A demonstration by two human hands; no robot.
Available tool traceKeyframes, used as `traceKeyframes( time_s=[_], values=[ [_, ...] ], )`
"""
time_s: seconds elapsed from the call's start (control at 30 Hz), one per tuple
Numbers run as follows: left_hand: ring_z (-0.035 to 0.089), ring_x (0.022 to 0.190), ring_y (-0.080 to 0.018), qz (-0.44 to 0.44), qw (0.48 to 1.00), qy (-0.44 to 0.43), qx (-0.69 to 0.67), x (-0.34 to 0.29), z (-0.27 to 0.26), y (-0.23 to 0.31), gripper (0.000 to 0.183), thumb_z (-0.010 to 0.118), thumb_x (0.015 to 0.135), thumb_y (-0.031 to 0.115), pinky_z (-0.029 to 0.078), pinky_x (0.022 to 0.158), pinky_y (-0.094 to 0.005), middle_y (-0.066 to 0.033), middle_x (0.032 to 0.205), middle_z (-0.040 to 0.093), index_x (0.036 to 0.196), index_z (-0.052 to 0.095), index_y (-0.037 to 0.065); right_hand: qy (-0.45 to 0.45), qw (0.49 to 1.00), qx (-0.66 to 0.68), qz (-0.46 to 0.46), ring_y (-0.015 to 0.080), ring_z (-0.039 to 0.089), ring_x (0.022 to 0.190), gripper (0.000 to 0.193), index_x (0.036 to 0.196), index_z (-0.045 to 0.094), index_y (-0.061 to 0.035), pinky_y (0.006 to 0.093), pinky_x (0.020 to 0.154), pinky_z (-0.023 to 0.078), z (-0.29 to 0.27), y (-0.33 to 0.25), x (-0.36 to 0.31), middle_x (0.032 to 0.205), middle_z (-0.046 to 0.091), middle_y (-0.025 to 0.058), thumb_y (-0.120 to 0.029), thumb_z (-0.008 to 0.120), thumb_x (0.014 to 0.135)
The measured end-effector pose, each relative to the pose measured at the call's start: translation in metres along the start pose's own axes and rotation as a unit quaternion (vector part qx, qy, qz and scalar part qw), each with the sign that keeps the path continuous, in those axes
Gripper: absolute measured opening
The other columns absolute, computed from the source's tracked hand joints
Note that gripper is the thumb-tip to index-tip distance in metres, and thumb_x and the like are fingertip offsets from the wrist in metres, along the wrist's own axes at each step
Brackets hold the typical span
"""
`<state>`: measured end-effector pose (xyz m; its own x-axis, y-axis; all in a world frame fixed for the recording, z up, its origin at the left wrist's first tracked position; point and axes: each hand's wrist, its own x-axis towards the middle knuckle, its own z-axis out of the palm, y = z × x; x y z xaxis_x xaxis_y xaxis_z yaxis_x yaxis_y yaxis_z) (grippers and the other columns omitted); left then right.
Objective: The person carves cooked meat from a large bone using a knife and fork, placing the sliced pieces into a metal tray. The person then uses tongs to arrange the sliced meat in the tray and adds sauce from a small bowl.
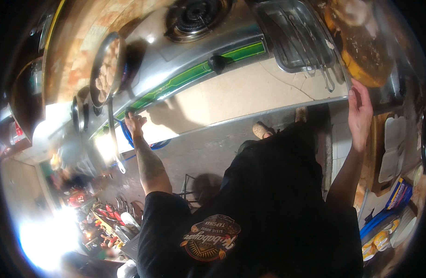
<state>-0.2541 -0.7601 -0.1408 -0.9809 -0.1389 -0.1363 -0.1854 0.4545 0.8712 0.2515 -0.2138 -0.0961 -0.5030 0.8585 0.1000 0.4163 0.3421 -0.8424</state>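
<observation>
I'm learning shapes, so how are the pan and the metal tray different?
The pan looks round, while the tray is a rounded rectangle. The pan has a long handle; no handle shows on the tray. The pan holds pale food, but the tray holds utensils. Both have raised sides.

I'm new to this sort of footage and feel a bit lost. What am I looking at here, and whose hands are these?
There is no machine here: these are a person's own bare hands. The one picture comes from a wide camera worn on the head, looking down, so edges bend and the dark shirt shows below. A metal stove runs across the top, with a pan of pale food pieces at its left. To its right, a metal tray holds tongs. The left hand is at a stove knob; the right hand is at the counter's edge. Neither visibly lifts anything.
</observation>
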Motion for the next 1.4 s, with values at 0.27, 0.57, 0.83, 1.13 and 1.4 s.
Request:
traceKeyframes(
  time_s=[0.27,0.57,0.83,1.13,1.4],
  values=[
    [0.06,0.073,-0.0214,0.032,0.997,-0.051,-0.057,0.011,-0.016,-0.042,0.047,0.063,0.092,0.035,0.057,0.066,-0.0346,-0.0104,0.092,0.059,0.122,0.052,0.001,0.026,0.997,-0.063,-0.029,0.0162,0.063,0.094,0.03,0.127,0.059,-0.0112,0.0301,0.081,0.051,-0.016,-0.006,-0.002,0.109,0.066,0.0097,-0.012,0.057,0.097],
    [0.056,0.068,-0.0148,0.168,0.904,-0.207,-0.336,-0.227,0.192,0.093,0.009,0.054,0.097,0.015,0.051,0.061,-0.0307,-0.0042,0.077,0.053,0.1,0.054,0.006,0.22,0.955,-0.194,-0.044,0.0254,0.061,0.094,0.036,0.125,0.059,-0.0115,0.0384,0.083,0.051,-0.124,0.035,0.057,0.106,0.062,0.0133,-0.01,0.064,0.09],
    [0.062,0.075,-0.0226,0.044,0.86,-0.355,-0.365,-0.289,0.444,0.283,0.023,0.057,0.096,0.018,0.051,0.067,-0.0363,-0.0061,0.096,0.061,0.118,0.053,0.011,0.109,0.969,-0.219,0.043,0.0458,0.055,0.113,0.052,0.142,0.039,-0.0174,0.0534,0.092,0.047,-0.157,0.073,0.159,0.123,0.058,0.0219,-0.018,0.056,0.093],
    [0.061,0.081,-0.0246,-0.063,0.858,-0.29,-0.419,-0.246,0.567,0.339,0.033,0.056,0.096,0.035,0.051,0.071,-0.0378,-0.0091,0.093,0.063,0.109,0.055,0.004,-0.036,0.993,-0.093,-0.06,0.0479,0.055,0.115,0.043,0.139,0.042,-0.0063,0.0496,0.096,0.046,-0.179,0.094,0.175,0.13,0.056,0.025,-0.011,0.048,0.096],
    [0.049,0.061,-0.0183,0.081,0.746,-0.373,-0.545,-0.346,0.581,0.432,0.035,0.048,0.101,0.042,0.045,0.056,-0.0352,-0.0045,0.07,0.05,0.088,0.049,0.01,-0.077,0.993,-0.086,-0.01,0.0471,0.056,0.115,0.051,0.145,0.037,-0.0119,0.049,0.096,0.045,-0.186,0.062,0.195,0.124,0.059,0.0265,-0.01,0.049,0.096]
  ],
)
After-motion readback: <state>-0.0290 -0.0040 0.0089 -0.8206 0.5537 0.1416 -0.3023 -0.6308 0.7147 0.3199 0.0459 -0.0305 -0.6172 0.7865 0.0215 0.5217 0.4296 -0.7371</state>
